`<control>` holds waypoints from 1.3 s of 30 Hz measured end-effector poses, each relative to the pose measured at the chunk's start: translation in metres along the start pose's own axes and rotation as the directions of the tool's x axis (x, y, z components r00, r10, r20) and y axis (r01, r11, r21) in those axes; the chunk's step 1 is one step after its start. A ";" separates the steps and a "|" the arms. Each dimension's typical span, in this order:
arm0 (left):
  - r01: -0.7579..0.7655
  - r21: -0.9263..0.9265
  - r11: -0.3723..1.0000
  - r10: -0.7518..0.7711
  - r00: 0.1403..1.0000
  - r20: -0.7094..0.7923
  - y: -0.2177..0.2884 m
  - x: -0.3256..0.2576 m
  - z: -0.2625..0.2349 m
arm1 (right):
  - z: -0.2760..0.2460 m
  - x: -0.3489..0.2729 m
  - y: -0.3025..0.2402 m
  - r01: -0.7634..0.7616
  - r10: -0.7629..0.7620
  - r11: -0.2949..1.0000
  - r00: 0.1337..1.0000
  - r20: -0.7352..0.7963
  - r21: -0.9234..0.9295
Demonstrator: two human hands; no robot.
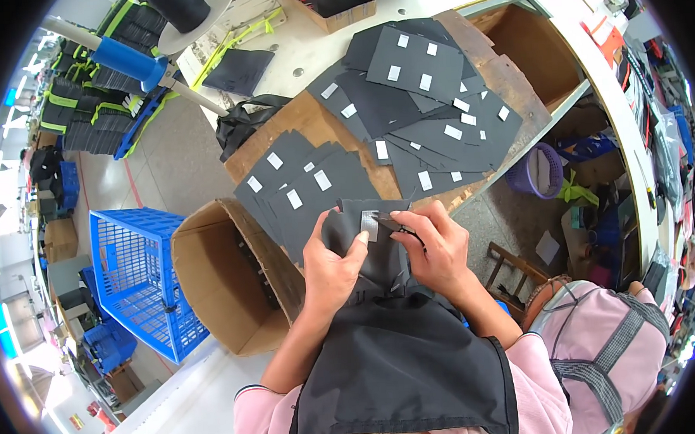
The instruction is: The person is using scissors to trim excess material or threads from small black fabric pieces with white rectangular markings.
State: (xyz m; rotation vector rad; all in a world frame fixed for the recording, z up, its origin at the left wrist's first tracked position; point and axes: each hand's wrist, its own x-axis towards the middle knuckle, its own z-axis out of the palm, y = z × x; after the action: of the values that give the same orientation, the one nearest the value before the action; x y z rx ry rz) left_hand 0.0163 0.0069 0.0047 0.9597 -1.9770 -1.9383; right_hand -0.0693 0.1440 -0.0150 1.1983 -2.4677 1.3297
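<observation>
My left hand (333,266) grips the left side of a dark grey fabric piece (386,256), its thumb at the lower edge of a small white label (369,224). Closed around a small pair of dark thread snips (389,221), my right hand (440,248) holds their pointed tip at the label's right side. The fabric hangs close in front of my black apron (400,362). Just beyond my left hand, a stack of dark fabric pieces (304,192) with white labels lies on the brown board (372,158).
More labelled dark pieces (415,67) pile up at the board's far right. An open cardboard box (227,292) and a blue plastic crate (136,265) stand to the left. At the right are a purple basket (533,172) and a co-worker in pink (601,338).
</observation>
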 end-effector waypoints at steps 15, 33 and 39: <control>0.297 -0.257 0.920 -0.266 0.952 0.151 -0.031 0.022 -0.006 | 0.004 -0.002 0.043 -0.739 0.461 0.022 0.605 0.650 0.673; 0.398 -0.372 0.839 -0.317 0.912 0.260 -0.020 0.016 -0.012 | -0.006 -0.003 0.011 0.016 0.005 0.993 0.984 -0.179 0.116; 0.416 -0.328 0.848 -0.315 0.894 0.319 -0.025 0.017 -0.015 | 0.004 0.008 0.010 -0.072 0.054 0.985 0.992 0.116 0.158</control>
State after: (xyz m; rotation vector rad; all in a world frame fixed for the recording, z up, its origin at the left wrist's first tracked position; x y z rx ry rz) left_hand 0.0194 -0.0128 -0.0218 1.0822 -1.4906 -2.6593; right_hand -0.0804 0.1397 -0.0203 1.2713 -2.5350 1.5471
